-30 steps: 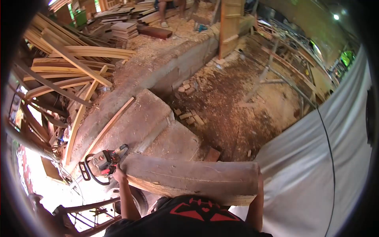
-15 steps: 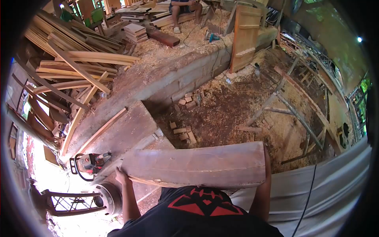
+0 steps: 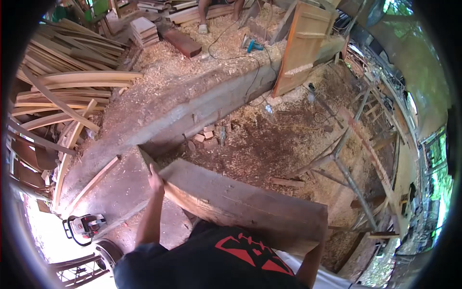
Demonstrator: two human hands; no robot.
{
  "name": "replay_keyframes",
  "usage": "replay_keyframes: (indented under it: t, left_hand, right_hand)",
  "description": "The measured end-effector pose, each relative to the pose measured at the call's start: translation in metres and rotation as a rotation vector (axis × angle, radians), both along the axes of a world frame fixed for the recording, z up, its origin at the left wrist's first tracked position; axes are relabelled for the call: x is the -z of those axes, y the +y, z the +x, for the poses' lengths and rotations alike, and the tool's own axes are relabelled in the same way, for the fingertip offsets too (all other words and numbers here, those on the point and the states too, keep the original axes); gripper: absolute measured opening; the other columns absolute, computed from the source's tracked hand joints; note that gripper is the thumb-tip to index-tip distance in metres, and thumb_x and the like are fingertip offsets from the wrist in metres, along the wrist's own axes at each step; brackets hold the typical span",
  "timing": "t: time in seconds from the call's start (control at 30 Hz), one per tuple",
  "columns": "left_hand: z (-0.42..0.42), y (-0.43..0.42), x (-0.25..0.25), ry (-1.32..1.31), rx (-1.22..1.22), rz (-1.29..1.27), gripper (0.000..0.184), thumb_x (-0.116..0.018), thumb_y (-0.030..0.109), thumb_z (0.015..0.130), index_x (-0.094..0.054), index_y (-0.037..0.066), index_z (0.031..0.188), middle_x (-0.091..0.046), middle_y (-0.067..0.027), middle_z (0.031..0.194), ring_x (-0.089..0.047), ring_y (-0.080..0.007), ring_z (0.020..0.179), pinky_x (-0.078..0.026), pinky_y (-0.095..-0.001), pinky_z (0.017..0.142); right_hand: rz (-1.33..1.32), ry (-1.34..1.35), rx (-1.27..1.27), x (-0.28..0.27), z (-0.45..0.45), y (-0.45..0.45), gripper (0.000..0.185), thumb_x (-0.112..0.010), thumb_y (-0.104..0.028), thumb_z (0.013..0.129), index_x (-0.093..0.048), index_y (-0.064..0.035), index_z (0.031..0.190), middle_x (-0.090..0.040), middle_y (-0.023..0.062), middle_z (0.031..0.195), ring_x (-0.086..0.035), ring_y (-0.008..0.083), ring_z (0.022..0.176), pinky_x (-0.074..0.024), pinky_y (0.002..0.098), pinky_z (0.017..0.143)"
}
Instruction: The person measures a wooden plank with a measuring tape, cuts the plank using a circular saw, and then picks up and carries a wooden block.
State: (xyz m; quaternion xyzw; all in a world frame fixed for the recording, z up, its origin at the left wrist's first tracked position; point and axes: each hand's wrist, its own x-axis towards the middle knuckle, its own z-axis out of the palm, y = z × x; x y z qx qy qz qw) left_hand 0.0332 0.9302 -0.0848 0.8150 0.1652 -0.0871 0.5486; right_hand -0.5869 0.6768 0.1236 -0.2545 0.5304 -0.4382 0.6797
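Note:
A thick, slightly curved wooden beam (image 3: pixel 245 204) spans the space in front of my torso, tilted so its left end lies farther from me than its right. My left hand (image 3: pixel 156 181) is closed on the left end, where a lighter, rough side face shows. At the lower right corner, my right hand (image 3: pixel 315 249) holds the other end; its fingers are mostly hidden by the wood.
Left of me, a chainsaw (image 3: pixel 87 225) rests near a wood strip (image 3: pixel 95 184) on a concrete slab (image 3: pixel 125 192). Beyond the beam are wood offcuts (image 3: pixel 208 135), a low concrete ledge (image 3: pixel 192 111), a leaning wooden panel (image 3: pixel 301 48) and a pole frame (image 3: pixel 349 176). Another person's legs (image 3: pixel 219 9) show at the back.
The beam's left end has moved forward with my left hand, while its right end has come lower and closer to me. My view has shifted, and the chainsaw sits farther left and lower.

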Motion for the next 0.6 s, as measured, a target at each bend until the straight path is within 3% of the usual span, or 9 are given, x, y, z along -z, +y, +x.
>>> replay_keyframes:
  t: [0.07, 0.1, 0.3, 0.4, 0.43, 0.53, 0.6]
  left_hand:
    - [-0.012, -0.063, -0.085, 0.113, 0.074, -0.057, 0.091, -0.041, 0.074, 0.08, -0.063, -0.014, 0.091, -0.062, -0.0173, 0.082, -0.056, -0.0253, 0.078, -0.044, -0.0407, 0.075]
    - [-0.01, -0.089, -0.102, 0.078, 0.1, -0.016, 0.092, -0.041, 0.074, 0.081, -0.062, -0.015, 0.093, -0.063, -0.0195, 0.085, -0.058, -0.0259, 0.082, -0.043, -0.042, 0.076]
    - [0.053, -0.202, -0.097, 0.074, 0.182, -0.02, 0.098, -0.038, 0.075, 0.081, -0.055, -0.018, 0.11, -0.059, -0.0266, 0.11, -0.056, -0.0287, 0.107, -0.041, -0.0388, 0.092]
    - [0.08, -0.254, -0.106, 0.085, 0.17, 0.167, 0.098, -0.038, 0.073, 0.082, -0.049, -0.018, 0.117, -0.053, -0.0279, 0.122, -0.05, -0.0293, 0.117, -0.037, -0.037, 0.098]
    - [0.082, -0.27, -0.115, -0.004, 0.228, 0.037, 0.098, -0.038, 0.073, 0.082, -0.045, -0.015, 0.124, -0.049, -0.0224, 0.128, -0.047, -0.0275, 0.118, -0.035, -0.0369, 0.1]
    - [0.105, -0.309, -0.123, 0.067, 0.186, -0.012, 0.101, -0.04, 0.075, 0.08, -0.048, -0.017, 0.121, -0.053, -0.0244, 0.123, -0.049, -0.0286, 0.117, -0.036, -0.0369, 0.098]
    - [0.129, -0.332, -0.116, -0.001, 0.122, 0.001, 0.099, -0.041, 0.077, 0.079, -0.055, -0.016, 0.11, -0.059, -0.0188, 0.106, -0.054, -0.0243, 0.097, -0.041, -0.0373, 0.086]
  right_hand:
    - [0.015, 0.026, 0.023, -0.003, 0.006, -0.03, 0.048, -0.046, -0.047, 0.093, -0.055, -0.0035, 0.11, -0.057, 0.0077, 0.095, -0.056, 0.0187, 0.084, -0.0475, 0.0328, 0.076]
    - [0.024, 0.039, 0.026, -0.005, 0.012, -0.047, 0.048, -0.046, -0.047, 0.093, -0.054, -0.0034, 0.111, -0.057, 0.0077, 0.096, -0.056, 0.0187, 0.084, -0.0474, 0.0328, 0.076]
    - [0.056, 0.032, 0.04, 0.01, 0.049, -0.152, 0.048, -0.045, -0.046, 0.093, -0.053, -0.003, 0.112, -0.057, 0.0082, 0.097, -0.056, 0.0191, 0.086, -0.047, 0.0332, 0.077]
    - [0.077, 0.013, 0.032, 0.03, 0.074, -0.201, 0.048, -0.045, -0.046, 0.093, -0.053, -0.0028, 0.112, -0.057, 0.0084, 0.097, -0.056, 0.0193, 0.087, -0.0468, 0.0334, 0.078]
    - [0.085, 0.005, 0.03, 0.038, 0.08, -0.218, 0.048, -0.045, -0.046, 0.093, -0.053, -0.0027, 0.112, -0.057, 0.0085, 0.097, -0.055, 0.0194, 0.087, -0.0467, 0.0334, 0.078]
    - [0.106, -0.007, 0.021, 0.056, 0.097, -0.265, 0.047, -0.045, -0.045, 0.093, -0.052, -0.0025, 0.113, -0.057, 0.0087, 0.098, -0.055, 0.0196, 0.088, -0.0465, 0.0336, 0.079]
    - [0.121, -0.013, 0.027, 0.064, 0.11, -0.297, 0.047, -0.044, -0.045, 0.093, -0.052, -0.0023, 0.113, -0.056, 0.0088, 0.098, -0.055, 0.0197, 0.088, -0.0463, 0.0337, 0.079]
